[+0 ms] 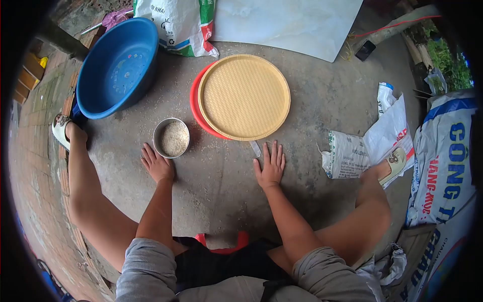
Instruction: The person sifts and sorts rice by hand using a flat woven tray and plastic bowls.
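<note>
My left hand [158, 164] lies flat on the concrete floor with its fingers spread, close to the lower left of a round metal bowl [157, 132]. Pale grains [174, 138] that look like rice fill part of that bowl. Flat on the floor too, my right hand [270, 165] has its fingers apart and holds nothing. Just above it is a small clear plastic strip [255, 148]. Beyond sits a round woven bamboo tray [245, 97], which rests over a red basin [197, 103] whose left edge sticks out. What the basin contains is hidden.
A large blue tub [118, 68] tilts at the upper left. Behind stand a printed sack [176, 25] and a pale marbled board [282, 25]. A phone [365, 50] lies upper right. Printed sacks [347, 156] lie by the right foot; bigger sacks [445, 161] stand farther right. Grains are scattered about.
</note>
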### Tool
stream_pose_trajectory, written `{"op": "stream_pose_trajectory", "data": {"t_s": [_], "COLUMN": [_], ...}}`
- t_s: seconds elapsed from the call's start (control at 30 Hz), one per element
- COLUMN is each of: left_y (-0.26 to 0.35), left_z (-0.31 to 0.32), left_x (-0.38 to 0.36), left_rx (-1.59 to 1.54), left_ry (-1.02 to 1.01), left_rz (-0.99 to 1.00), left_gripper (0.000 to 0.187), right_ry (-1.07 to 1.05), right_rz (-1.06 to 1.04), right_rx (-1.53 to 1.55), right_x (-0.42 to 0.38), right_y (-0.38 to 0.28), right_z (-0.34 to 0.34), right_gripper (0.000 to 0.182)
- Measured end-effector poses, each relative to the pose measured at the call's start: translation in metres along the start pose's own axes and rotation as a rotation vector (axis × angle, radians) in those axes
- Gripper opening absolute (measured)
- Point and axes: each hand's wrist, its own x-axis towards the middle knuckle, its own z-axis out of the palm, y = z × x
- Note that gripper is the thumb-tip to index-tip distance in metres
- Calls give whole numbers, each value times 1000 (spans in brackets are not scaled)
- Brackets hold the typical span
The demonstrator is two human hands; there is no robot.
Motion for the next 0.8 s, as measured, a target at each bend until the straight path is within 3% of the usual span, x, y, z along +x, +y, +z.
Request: {"op": "stream_pose_trajectory", "data": {"t_s": [0.1,0.17,0.27,0.8], "left_y": [-10,-15,-19,-18], "left_z": [4,-5,-6,-5], "left_x": [2,10,23,22], "left_rx": [21,-3,-38,-41], "left_ry": [-27,-248,-367,-384], "left_rz": [51,69,92,90], "left_gripper": [58,60,65,62], "right_ry": [41,47,69,105], "right_rz": [-5,4,16,71], "right_rx": [48,64,28,-30], "right_x": [-3,-7,-3,1], "right_y": [2,2,-2,-11], "right_z": [0,3,9,15], "right_gripper": [62,61,59,55]}}
